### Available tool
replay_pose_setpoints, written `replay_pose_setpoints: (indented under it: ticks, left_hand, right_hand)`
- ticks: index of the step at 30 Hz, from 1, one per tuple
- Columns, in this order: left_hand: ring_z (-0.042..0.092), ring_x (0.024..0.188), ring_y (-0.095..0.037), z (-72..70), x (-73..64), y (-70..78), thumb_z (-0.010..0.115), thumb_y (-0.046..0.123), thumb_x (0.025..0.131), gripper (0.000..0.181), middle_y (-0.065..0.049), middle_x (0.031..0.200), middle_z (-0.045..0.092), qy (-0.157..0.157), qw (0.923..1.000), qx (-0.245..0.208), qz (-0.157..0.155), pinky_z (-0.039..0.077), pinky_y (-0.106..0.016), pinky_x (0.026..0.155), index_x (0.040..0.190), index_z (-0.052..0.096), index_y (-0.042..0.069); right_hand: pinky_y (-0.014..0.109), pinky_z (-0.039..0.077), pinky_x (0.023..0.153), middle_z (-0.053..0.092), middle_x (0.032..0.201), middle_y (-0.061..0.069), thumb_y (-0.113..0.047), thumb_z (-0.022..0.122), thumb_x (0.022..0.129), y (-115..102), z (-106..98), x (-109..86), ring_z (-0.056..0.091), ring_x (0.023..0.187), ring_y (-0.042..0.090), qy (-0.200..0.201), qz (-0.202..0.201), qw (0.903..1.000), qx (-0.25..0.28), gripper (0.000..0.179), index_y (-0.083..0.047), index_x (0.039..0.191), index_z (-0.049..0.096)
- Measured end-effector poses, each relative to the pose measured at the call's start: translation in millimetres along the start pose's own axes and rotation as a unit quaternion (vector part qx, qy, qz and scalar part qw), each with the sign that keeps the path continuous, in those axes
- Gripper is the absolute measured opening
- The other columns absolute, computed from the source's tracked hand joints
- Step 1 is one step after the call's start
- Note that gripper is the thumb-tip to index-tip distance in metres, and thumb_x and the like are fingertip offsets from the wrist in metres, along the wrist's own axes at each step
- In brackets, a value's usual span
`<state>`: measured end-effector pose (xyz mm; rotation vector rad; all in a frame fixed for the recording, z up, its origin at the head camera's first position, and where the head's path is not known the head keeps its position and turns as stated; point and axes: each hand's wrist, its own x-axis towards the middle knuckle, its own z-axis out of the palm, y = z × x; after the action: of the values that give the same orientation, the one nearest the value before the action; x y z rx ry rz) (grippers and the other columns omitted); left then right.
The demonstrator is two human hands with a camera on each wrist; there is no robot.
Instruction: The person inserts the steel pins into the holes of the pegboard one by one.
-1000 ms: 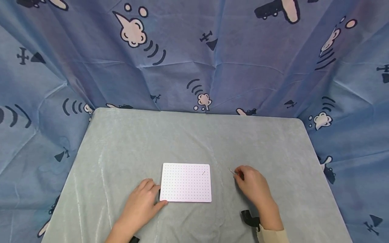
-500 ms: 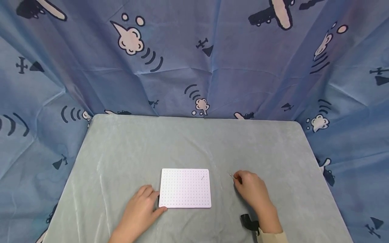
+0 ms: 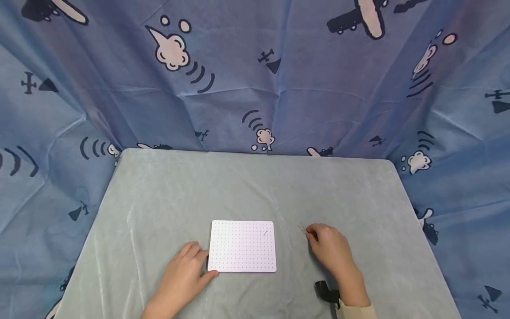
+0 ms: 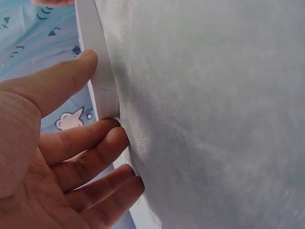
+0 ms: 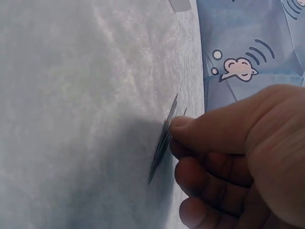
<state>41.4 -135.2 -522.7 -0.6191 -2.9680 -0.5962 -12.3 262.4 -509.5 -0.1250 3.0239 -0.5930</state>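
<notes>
A white pegboard [image 3: 242, 246] with rows of small holes lies flat on the table. One thin needle-like pin [image 3: 265, 232] stands in it near its far right corner. My left hand [image 3: 181, 274] rests at the board's left side, thumb at the near left corner and fingers along the edge. In the left wrist view the thumb touches the board's side wall [image 4: 102, 90], with the fingers loosely bent. Right of the board, my right hand [image 3: 330, 248] pinches several thin metal needles [image 5: 163, 145] between thumb and index finger. Their ends fan out past the fingertips.
A grey-green cloth [image 3: 199, 186] covers the table. Blue patterned curtains [image 3: 223, 75] hang behind it and at both sides. A black wrist mount [image 3: 326, 292] sits at the right wrist beside a beige sleeve [image 3: 356, 310].
The needles in my right hand have spread from a tighter bundle into a wider fan. The head view has tilted slightly up. My left hand stays at the board's edge.
</notes>
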Motion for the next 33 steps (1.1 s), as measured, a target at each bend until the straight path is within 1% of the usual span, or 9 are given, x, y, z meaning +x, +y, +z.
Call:
replay_pose_setpoints:
  ticks: [10,17,20,26,29,33]
  left_hand:
    - [0.064,0.117,-0.031,2.0,-1.1,0.7,0.101,0.040,0.076,0.055,-0.005,0.101,0.069,-0.012,0.9999,0.003,-0.008,0.057,-0.044,0.106,0.111,0.079,0.003]
    - [0.064,0.118,-0.032,0.4,0.0,2.1,0.101,0.038,0.077,0.053,-0.008,0.104,0.070,-0.009,0.9999,-0.004,-0.008,0.058,-0.045,0.106,0.110,0.079,0.002]
    - [0.064,0.119,-0.032,-1.0,-0.2,3.2,0.101,0.037,0.077,0.053,-0.009,0.105,0.070,-0.011,0.9999,-0.006,-0.011,0.058,-0.045,0.107,0.109,0.079,0.001]
    - [0.064,0.121,-0.032,-3.0,-0.5,4.4,0.100,0.037,0.078,0.053,-0.010,0.107,0.071,-0.017,0.9997,-0.008,-0.014,0.057,-0.046,0.108,0.111,0.079,0.001]
    - [0.064,0.122,-0.033,-2.6,-0.5,4.3,0.100,0.037,0.079,0.054,-0.010,0.108,0.072,-0.018,0.9997,-0.007,-0.015,0.057,-0.046,0.109,0.112,0.079,0.001]
    - [0.064,0.123,-0.034,-2.3,-0.7,4.5,0.100,0.038,0.078,0.054,-0.010,0.108,0.071,-0.018,0.9997,-0.006,-0.015,0.057,-0.046,0.110,0.112,0.079,0.001]
  right_hand:
    - [0.051,0.065,0.074,0.078,0.100,0.011,-0.003,0.080,0.098,-0.6,-1.1,-3.7,0.075,0.087,0.030,0.016,-0.002,0.9999,0.000,0.010,-0.003,0.108,0.081]
    - [0.051,0.064,0.076,0.075,0.109,0.015,-0.002,0.075,0.102,-0.8,-1.0,-6.1,0.073,0.094,0.032,0.034,-0.013,0.9992,0.019,0.016,0.000,0.118,0.076]
    - [0.048,0.063,0.074,0.074,0.107,0.012,-0.003,0.072,0.104,-1.3,0.0,-5.4,0.072,0.092,0.029,0.039,-0.013,0.9986,0.033,0.015,0.000,0.118,0.075]
    - [0.039,0.057,0.068,0.070,0.097,0.004,-0.006,0.068,0.106,-3.7,-0.5,-4.7,0.063,0.079,0.016,0.042,-0.005,0.9967,0.069,0.012,-0.004,0.117,0.071]
    - [0.034,0.054,0.065,0.067,0.091,0.000,-0.006,0.067,0.104,-6.4,-3.0,-5.3,0.059,0.074,0.013,0.051,-0.003,0.9941,0.095,0.011,-0.005,0.115,0.070]
    - [0.028,0.051,0.061,0.065,0.086,-0.004,-0.003,0.070,0.099,-12.9,-7.0,-5.9,0.056,0.071,0.011,0.077,-0.010,0.9880,0.134,0.012,-0.007,0.110,0.069]
